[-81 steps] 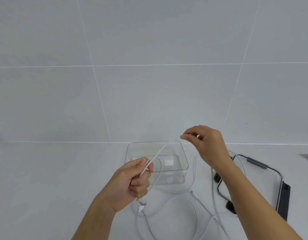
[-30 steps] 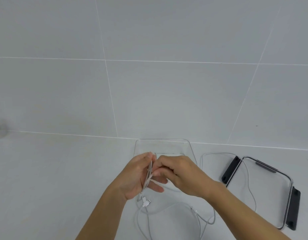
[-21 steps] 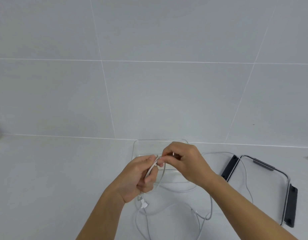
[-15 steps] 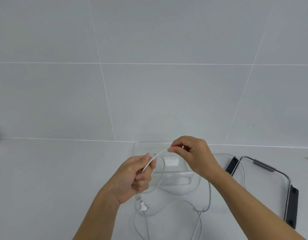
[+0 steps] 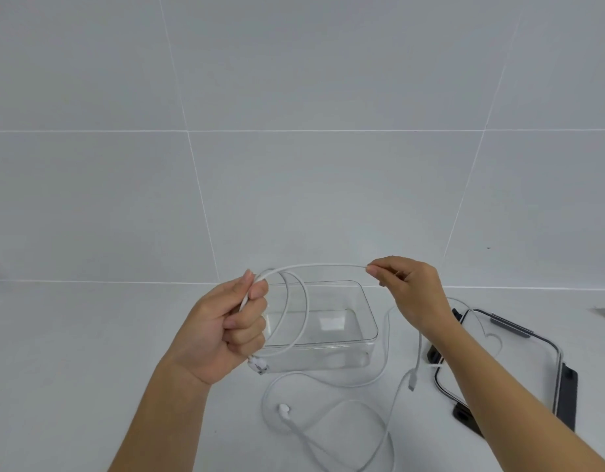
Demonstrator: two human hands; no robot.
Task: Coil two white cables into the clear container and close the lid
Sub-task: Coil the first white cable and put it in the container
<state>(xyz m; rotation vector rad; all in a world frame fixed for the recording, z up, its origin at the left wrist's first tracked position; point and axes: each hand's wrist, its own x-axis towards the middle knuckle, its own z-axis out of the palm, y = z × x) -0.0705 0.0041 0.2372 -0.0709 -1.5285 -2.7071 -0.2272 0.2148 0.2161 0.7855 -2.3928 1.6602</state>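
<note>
Second white cable [image 5: 283, 409], thin, in loose curves on smooth white table [image 5: 72, 369]. Left hand [image 5: 226, 332] clenches round-looped white cable [image 5: 328, 265]; right hand [image 5: 410, 291] pinches its taut span. Behind loops: clear rectangular container [image 5: 328, 357], open. Right of it: black-clasped lid [image 5: 525, 376], lying flat.

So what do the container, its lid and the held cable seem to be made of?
Container: clear rigid plastic by the look, glossy; the counter shows through its walls.
Lid: clear panel, likely the same plastic, with a dark rim and dark side clips, perhaps rubber or plastic.
White cable: smooth, matte, rubbery sheath; it bends into loose loops.
</note>
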